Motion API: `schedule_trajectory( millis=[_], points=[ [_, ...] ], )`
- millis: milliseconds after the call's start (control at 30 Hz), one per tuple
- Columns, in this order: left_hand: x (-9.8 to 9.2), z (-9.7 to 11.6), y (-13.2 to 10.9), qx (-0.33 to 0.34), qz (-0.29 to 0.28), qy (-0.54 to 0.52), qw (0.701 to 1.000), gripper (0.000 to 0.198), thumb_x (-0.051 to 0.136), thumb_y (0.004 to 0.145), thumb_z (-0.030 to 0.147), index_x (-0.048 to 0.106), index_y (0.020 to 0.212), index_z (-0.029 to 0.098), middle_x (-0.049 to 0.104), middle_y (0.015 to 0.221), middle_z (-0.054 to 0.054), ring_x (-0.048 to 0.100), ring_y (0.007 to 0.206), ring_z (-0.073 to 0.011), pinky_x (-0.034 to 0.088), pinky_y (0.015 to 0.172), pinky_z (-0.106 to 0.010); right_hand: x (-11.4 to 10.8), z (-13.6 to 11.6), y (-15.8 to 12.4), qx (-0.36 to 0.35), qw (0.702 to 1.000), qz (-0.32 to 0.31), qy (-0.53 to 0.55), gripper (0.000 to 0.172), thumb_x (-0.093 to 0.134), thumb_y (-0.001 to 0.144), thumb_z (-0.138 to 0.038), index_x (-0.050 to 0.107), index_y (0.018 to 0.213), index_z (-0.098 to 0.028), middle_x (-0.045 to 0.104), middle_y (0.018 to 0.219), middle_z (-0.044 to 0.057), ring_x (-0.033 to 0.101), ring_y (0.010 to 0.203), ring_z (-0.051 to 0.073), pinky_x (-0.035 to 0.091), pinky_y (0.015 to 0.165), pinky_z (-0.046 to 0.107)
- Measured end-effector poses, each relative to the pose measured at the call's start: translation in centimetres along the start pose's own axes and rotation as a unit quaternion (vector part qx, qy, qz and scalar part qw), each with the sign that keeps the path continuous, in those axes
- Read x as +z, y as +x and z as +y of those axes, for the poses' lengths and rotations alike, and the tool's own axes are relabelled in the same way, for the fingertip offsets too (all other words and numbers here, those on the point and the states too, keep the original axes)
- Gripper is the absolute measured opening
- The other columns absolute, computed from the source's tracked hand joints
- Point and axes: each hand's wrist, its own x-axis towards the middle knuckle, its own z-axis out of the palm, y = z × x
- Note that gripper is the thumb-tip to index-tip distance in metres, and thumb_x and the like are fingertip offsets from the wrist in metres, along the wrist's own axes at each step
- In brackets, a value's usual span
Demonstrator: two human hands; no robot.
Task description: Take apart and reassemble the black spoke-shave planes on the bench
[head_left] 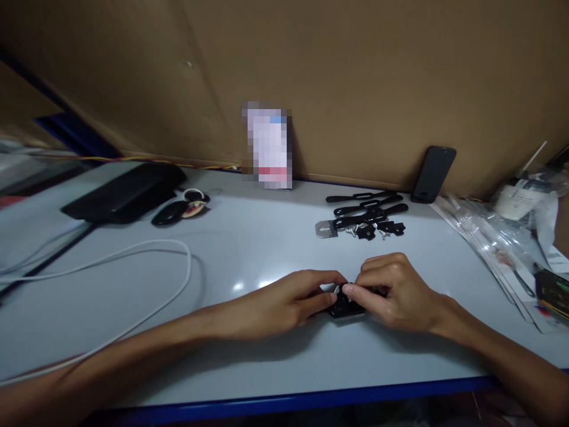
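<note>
A small black part (343,309) with a pale lower edge rests on the table near its front side, largely covered by fingers. My left hand (296,299) pinches it from the left between thumb and forefinger. From the right, my right hand (395,293) closes thumb and curled fingers at the top of the same part, the two sets of fingertips almost meeting. Beyond the hands lie several black handle-like pieces (362,210), a flat metal plate (326,229) with a slot, small black brackets (391,228) and a few silver screws (352,230).
A blurred-out upright screen or card (269,148) and a dark phone (433,175) lean on the cardboard wall (355,77). At left are a black case (124,193), keys (193,204) and a white cable (189,267). Plastic packets (493,255) and a cup (515,201) stand right.
</note>
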Motion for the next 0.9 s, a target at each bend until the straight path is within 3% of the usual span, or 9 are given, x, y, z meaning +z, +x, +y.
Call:
schedule_trajectory(
  millis=[133,233,333,433,633,800,900],
  points=[
    [0.01,0.22,-0.04,0.002,-0.003,-0.011,1.0,0.033,0.044,0.103,0.046,0.06,0.1,0.018,0.042,0.07,0.005,0.036,0.06,-0.0119,0.031,0.056,-0.024,0.03,-0.28,0.01,-0.018,1.0,-0.003,0.019,0.044,0.056,0.099,-0.022,0.059,0.056,-0.017,0.045,0.052,-0.004,0.037,0.05,0.009,0.029,0.053,0.026],
    [0.02,0.41,-0.15,-0.002,-0.005,-0.014,1.0,0.031,0.043,0.103,0.044,0.058,0.099,0.018,0.04,0.068,0.006,0.034,0.059,-0.0117,0.031,0.056,-0.024,0.19,-0.04,-0.04,-0.02,0.999,0.019,-0.044,0.043,0.054,0.101,-0.022,0.062,0.06,-0.016,0.05,0.054,-0.002,0.041,0.053,0.01,0.031,0.055,0.027],
    [0.01,0.49,-0.17,-0.009,-0.009,-0.019,1.0,0.031,0.043,0.103,0.045,0.057,0.101,0.018,0.039,0.067,0.007,0.032,0.059,-0.0115,0.03,0.055,-0.024,0.28,0.16,-0.1,-0.016,0.997,0.019,-0.078,0.045,0.052,0.101,-0.021,0.058,0.056,-0.017,0.049,0.053,-0.002,0.04,0.053,0.011,0.03,0.055,0.028],
    [0.02,0.44,-0.11,-0.004,-0.014,-0.025,1.0,0.033,0.043,0.103,0.048,0.056,0.098,0.018,0.039,0.067,0.006,0.033,0.059,-0.0115,0.029,0.055,-0.024,0.28,0.06,-0.14,-0.021,0.999,-0.007,-0.039,0.048,0.053,0.101,-0.023,0.055,0.052,-0.018,0.045,0.05,-0.004,0.036,0.05,0.01,0.029,0.053,0.027],
    [-0.03,0.24,-0.16,-0.006,-0.015,-0.032,0.999,0.032,0.044,0.103,0.048,0.056,0.098,0.019,0.039,0.066,0.007,0.031,0.058,-0.0115,0.029,0.054,-0.024,0.32,0.14,-0.24,-0.032,0.993,0.018,-0.111,0.043,0.051,0.103,-0.024,0.067,0.065,-0.017,0.055,0.056,-0.001,0.042,0.054,0.012,0.028,0.055,0.029],
    [-0.07,0.16,-0.16,0.001,-0.014,-0.021,1.0,0.031,0.044,0.103,0.046,0.058,0.098,0.018,0.04,0.068,0.006,0.034,0.059,-0.0118,0.03,0.055,-0.024,0.51,0.18,-0.28,-0.04,0.997,-0.018,-0.057,0.044,0.051,0.103,-0.023,0.064,0.061,-0.017,0.053,0.054,-0.002,0.041,0.053,0.011,0.032,0.057,0.028],
    [-0.02,0.26,-0.12,-0.002,-0.015,-0.023,1.0,0.03,0.044,0.103,0.045,0.057,0.098,0.019,0.039,0.067,0.007,0.033,0.059,-0.0119,0.029,0.055,-0.024,0.59,0.21,-0.36,-0.038,0.995,0.006,-0.089,0.04,0.051,0.104,-0.023,0.068,0.068,-0.016,0.056,0.057,-0.001,0.044,0.055,0.012,0.031,0.057,0.029]
  ],
)
